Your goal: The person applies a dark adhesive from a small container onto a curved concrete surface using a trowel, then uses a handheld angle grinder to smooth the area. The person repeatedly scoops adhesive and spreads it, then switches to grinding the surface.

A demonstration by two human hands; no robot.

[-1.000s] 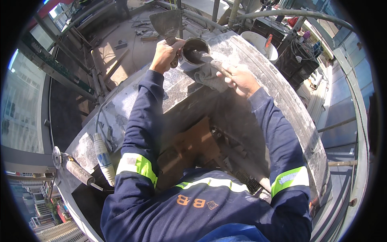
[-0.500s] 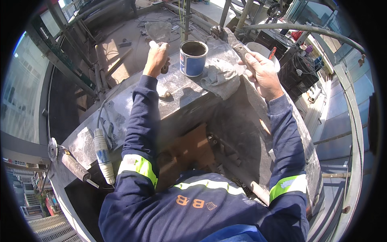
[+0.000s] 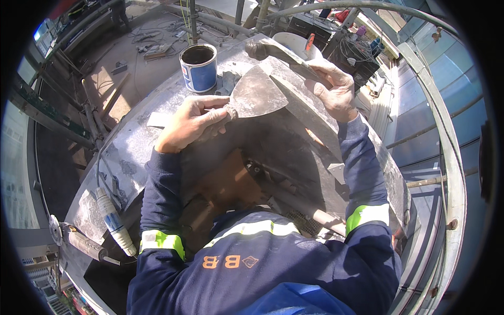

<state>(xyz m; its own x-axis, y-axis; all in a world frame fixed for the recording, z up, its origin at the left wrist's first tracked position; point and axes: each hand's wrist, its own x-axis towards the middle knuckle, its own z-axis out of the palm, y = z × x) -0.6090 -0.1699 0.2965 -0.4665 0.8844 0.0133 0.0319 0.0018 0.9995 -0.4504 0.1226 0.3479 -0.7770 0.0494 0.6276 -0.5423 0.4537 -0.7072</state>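
In the head view, the left hand [image 3: 191, 123] is closed around the handle of a wide putty knife [image 3: 256, 94], whose grey, smeared blade fans out to the right and lies close against the upper edge of a curved grey metal surface [image 3: 131, 147]. The right hand [image 3: 332, 90] is closed on a second, longer flat tool [image 3: 286, 55], with a dark handle at its far left end and its blade running down to the right under the fingers. The two blades meet just right of the left hand, and it cannot be told whether they touch.

Far of the left hand, a blue tin [image 3: 199, 67] with an open top and dark contents stands upright on the same surface. A white bucket [image 3: 295, 43] sits behind the longer tool. At the near left, a white sealant tube [image 3: 114, 220] lies on the surface, with an angle grinder [image 3: 73, 239] just left of it. Both arms wear dark blue sleeves with yellow reflective bands.
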